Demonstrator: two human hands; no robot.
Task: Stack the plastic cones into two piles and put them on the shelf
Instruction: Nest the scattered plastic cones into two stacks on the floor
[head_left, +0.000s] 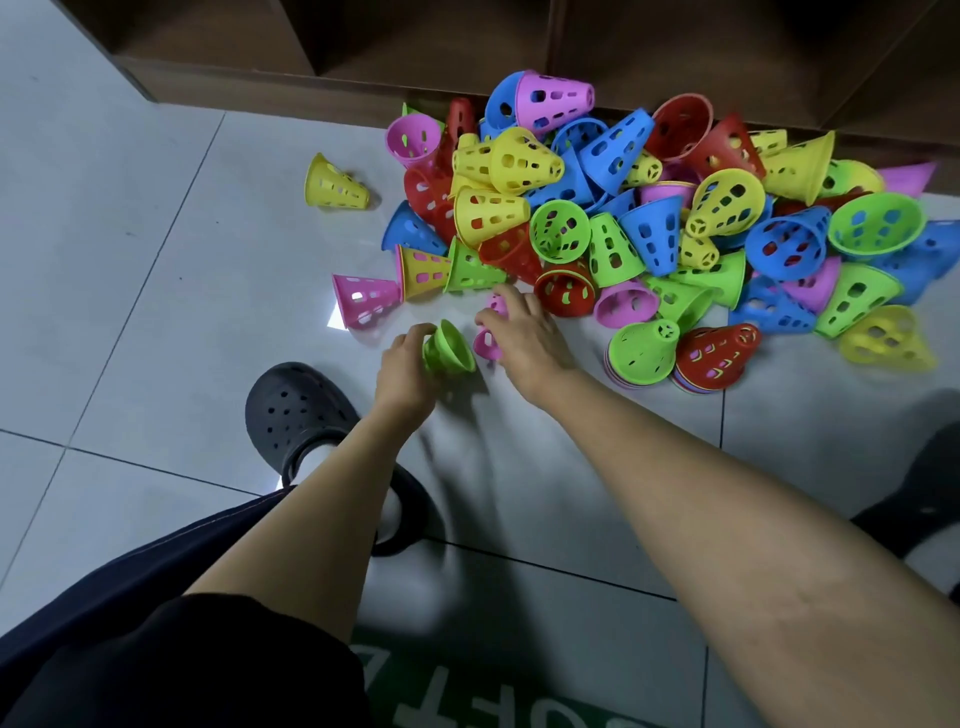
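Note:
A heap of several perforated plastic cones (649, 208) in yellow, blue, green, red and pink lies on the floor before the brown wooden shelf (467, 47). My left hand (402, 364) grips a green cone (449, 349) just above the floor, wide rim facing right. My right hand (522, 335) holds a pink cone (488, 340) at the heap's near edge, right beside the green one. Two short stacks stand on the floor to the right, one topped green (644, 353), one topped red (714, 358).
A lone yellow cone (335, 184) and a pink cone (363, 301) lie left of the heap on the grey tiles. My dark clog (296, 410) is planted below my left hand; the other foot (919, 499) is at the right edge. A green mat (467, 696) lies nearest.

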